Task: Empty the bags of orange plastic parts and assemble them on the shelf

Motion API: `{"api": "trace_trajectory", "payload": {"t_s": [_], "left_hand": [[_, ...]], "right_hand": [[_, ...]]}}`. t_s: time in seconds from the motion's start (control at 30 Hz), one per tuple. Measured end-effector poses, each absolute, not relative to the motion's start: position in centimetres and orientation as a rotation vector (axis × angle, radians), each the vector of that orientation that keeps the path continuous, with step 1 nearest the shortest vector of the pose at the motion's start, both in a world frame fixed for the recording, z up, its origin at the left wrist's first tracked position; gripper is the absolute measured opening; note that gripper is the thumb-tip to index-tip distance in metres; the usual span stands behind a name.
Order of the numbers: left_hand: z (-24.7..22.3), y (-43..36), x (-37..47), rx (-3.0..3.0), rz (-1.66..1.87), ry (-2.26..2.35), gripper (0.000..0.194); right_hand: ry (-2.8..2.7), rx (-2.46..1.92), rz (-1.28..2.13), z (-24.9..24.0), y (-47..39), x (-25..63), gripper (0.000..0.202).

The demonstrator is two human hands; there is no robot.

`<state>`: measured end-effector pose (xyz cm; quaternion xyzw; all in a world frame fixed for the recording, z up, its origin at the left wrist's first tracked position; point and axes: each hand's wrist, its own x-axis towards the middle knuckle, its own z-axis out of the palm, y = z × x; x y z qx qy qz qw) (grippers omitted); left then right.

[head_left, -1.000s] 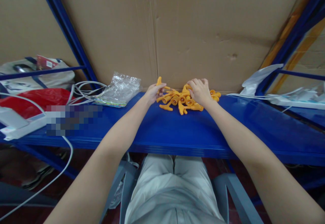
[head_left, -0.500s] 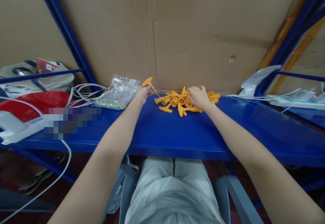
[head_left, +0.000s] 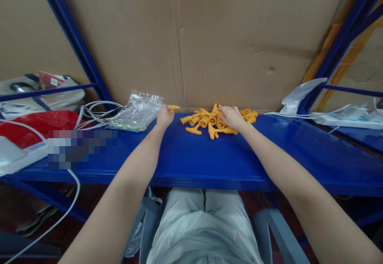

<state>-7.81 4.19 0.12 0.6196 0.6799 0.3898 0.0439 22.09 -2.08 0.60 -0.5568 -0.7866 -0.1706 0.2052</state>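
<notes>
Two bare hands, L hand [head_left: 164, 116] and R hand [head_left: 231, 116], are shown over a glossy, flat, blue bench top [head_left: 191, 160], mid-frame. By the former, L of ctr., a slim orange-yellow piece [head_left: 174, 108], prob. moulded plastic, is gripped; only its end is exposed, the rest being hidden. By the latter, R of ctr., a loose heap of orange-yellow pieces [head_left: 204, 123], some T-shaped, some w/ round open mouths, is partly covered; the fingers are curled over it, but whether any pc. is gripped can't be told. Beside the L hand, toward frame L, a crumpled bag of clear plastic film [head_left: 140, 108] is seen; contact is unclear.

Handling (est.): each pc. is judged light, stiff and not easily broken; the smooth surface may be slightly slippery. Hold is best taken at the narrow stem, or across the bar of a T-shaped pc., w/ thumb & forefinger opposed. As pcs. are crossed in the heap, neighbours may be snagged unless topmost ones are taken first.
</notes>
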Motion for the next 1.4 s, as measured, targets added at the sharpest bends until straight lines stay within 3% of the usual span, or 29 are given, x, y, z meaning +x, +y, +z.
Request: {"api": "trace_trajectory", "payload": {"t_s": [0.2,0.4,0.5,0.73,1.07,1.4], "left_hand": [[-0.1,3.6,-7.8,2.115,0.759,2.282,0.025],[-0.3,3.8,-7.9,2.078,0.579,2.281,0.045],[-0.1,3.4,-7.8,2.078,0.553,2.278,0.053],[1.4,2.7,-7.4,2.107,0.515,2.471,0.037],[-0.6,4.5,-9.5,2.008,0.36,2.318,0.062],[-1.8,5.6,-10.7,2.07,0.438,2.31,0.06]], "right_hand": [[-2.195,-1.552,-0.465,0.8,-2.4,21.9,0.042],[-2.19,-1.542,-0.455,0.8,-2.4,21.8,0.042],[-2.19,-1.54,-0.449,0.8,-2.5,21.8,0.041],[-2.204,-1.546,-0.455,0.8,-2.6,21.8,0.042],[-2.206,-1.541,-0.465,0.7,-2.6,21.7,0.042],[-2.2,-1.546,-0.476,0.7,-2.3,21.8,0.04]]}}
